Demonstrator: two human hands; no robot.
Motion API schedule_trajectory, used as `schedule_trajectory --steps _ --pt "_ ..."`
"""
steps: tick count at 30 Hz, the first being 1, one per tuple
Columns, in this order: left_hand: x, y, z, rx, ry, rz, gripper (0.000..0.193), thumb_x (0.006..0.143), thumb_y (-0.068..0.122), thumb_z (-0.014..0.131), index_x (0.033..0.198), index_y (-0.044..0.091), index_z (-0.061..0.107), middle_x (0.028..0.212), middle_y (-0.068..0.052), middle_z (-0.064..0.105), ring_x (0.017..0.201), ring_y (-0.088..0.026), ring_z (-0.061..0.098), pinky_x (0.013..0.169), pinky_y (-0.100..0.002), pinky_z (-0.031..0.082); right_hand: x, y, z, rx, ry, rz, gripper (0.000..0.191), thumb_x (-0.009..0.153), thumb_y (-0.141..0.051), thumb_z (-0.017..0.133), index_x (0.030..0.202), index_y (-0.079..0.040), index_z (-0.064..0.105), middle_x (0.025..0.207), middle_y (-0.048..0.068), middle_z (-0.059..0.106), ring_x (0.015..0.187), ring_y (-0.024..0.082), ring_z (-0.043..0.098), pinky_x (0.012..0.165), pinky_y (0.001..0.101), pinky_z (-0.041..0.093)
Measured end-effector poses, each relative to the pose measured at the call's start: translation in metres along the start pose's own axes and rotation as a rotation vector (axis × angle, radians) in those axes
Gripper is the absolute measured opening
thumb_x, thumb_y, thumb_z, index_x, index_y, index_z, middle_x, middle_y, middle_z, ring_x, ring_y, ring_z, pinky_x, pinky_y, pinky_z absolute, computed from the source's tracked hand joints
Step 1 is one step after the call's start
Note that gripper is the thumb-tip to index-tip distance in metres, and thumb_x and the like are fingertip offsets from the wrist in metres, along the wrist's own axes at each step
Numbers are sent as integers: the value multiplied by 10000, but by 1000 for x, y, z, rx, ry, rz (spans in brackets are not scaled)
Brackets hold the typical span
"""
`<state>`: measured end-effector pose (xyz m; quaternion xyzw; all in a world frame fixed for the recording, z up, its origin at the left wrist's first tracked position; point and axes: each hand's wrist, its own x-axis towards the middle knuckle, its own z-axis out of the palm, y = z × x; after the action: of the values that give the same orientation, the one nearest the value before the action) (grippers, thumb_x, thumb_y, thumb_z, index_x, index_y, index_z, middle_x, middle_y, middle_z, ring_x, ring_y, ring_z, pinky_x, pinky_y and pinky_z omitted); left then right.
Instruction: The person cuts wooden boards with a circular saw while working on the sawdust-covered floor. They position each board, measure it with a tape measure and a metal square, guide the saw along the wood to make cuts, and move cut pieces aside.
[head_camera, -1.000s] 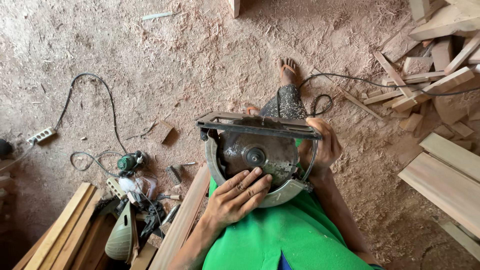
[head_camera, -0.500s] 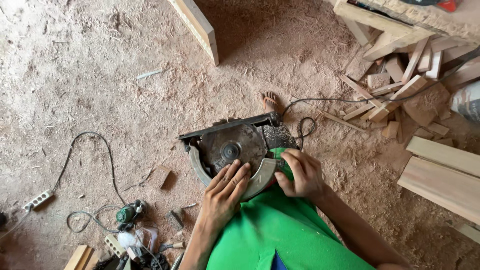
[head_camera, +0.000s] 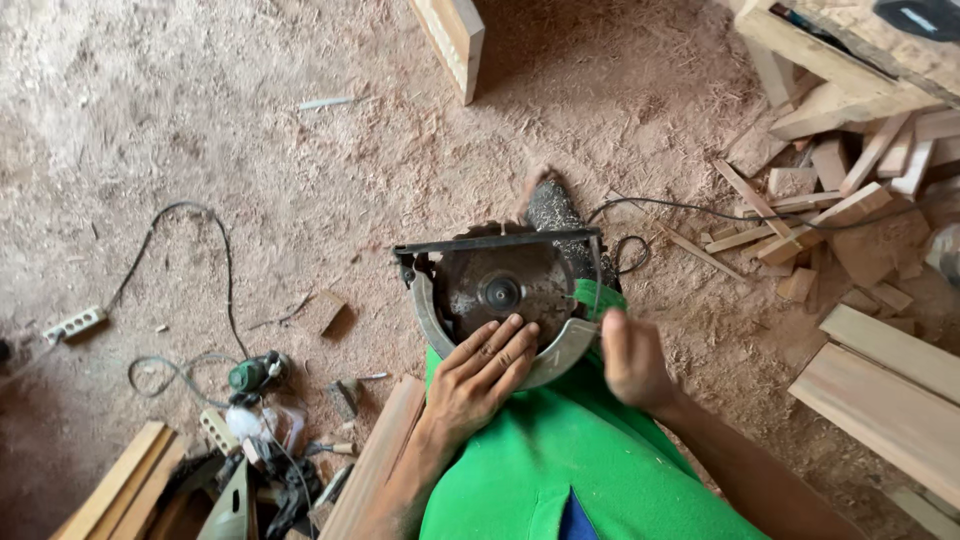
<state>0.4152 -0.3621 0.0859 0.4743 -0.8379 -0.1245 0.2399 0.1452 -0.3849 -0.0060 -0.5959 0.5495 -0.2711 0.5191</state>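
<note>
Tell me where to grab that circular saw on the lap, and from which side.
Probably best by the curved metal guard of the circular saw, coming from the body side. The saw lies with its blade face up and its flat base plate at the far edge, so the near rim is free. The left hand already rests there; the right hand hovers beside it.

No packages, signs or screens in view, only a small pale label (head_camera: 917, 17) on a dark object, upper right corner of the frame

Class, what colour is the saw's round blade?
Rusty brown-grey, on the saw blade; best seen in the head view.
</note>
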Motion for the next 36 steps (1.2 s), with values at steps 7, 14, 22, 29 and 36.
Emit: schedule_trajectory --steps 7,14,22,29,36 --pt "28 -24 5 47 -21 -37 345 956 92 642 1298 59 674 1463 -65 631 1382 -208 593 1178 -382 464 46 -38 -25 -198 0 -334 471 1164 -436 351 978 -39 521 671 43 530 511 177 534 457 354 415" --pt "93 -82 14 -11 -99 -56 364 944 102 623 1304 57 655 1501 -71 602 1412 -229 568 1190 -394 451 127 -32 -43 492 -231 681 458 1158 -366 370 816 -82 481 600 2 363 441 139 289 385 304 271" --pt "209 -145 24 -26 -125 -54 434 917 114 608 1347 63 633 1543 -78 561 1432 -238 547 1204 -408 441 246 -72 -88 -429 59 -362 266 1088 -214 450 1086 27 563 863 229 629 692 381 641 594 447 516" --pt "278 -165 19 -69 -168 -47 522 879 123 602 1394 40 600 1567 -105 526 1443 -251 528 1209 -416 428 301 -83 -117 -351 64 -170 219 1061 -188 477 1051 7 576 759 206 614 642 396 632 563 470 485" --pt "316 -192 17 -79 -138 74 508 882 143 616 1374 18 605 1559 -120 535 1448 -276 527 1219 -425 430 312 -82 -116 -182 196 106 323 1090 -267 450 890 -28 533 612 166 496 506 283 509 494 432 369"
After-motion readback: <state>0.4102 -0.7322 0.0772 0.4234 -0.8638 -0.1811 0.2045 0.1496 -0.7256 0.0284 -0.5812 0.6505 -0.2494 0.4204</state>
